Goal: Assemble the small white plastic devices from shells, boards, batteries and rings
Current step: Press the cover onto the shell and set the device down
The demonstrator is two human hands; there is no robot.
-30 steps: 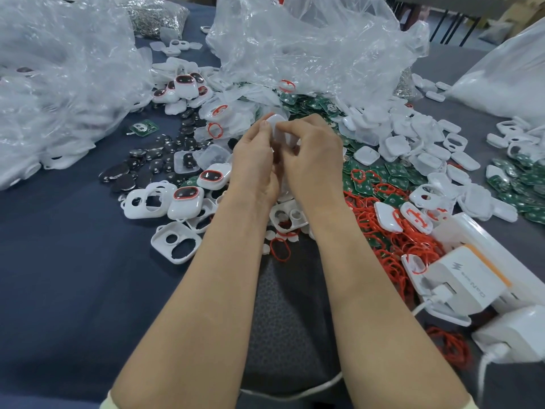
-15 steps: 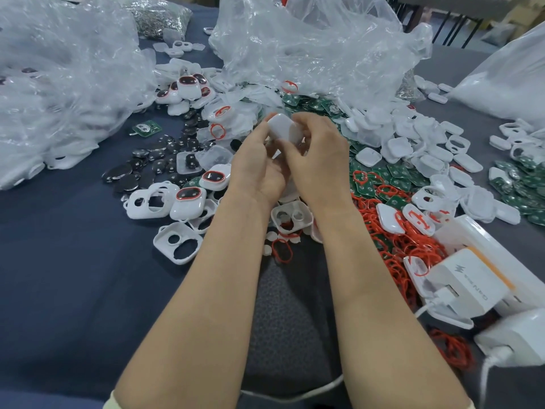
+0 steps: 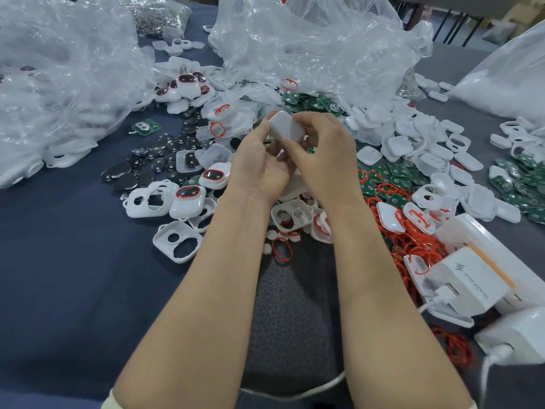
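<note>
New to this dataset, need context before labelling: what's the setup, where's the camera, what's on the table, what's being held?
There is no machine here: a person works with two bare hands. The single picture comes from a wide-angle camera worn on the head, looking forward and down, so both forearms reach in from the bottom edge. The left hand and right hand together hold one small white shell above the table, smooth side up; what is inside it is hidden. On the dark blue tablecloth lie loose parts: dark coin batteries, green circuit boards, red rings, white front shells with two openings, and a few finished devices with a red-rimmed dark window. Crumpled clear plastic bags sit behind, and a white charger block at the right.
</note>
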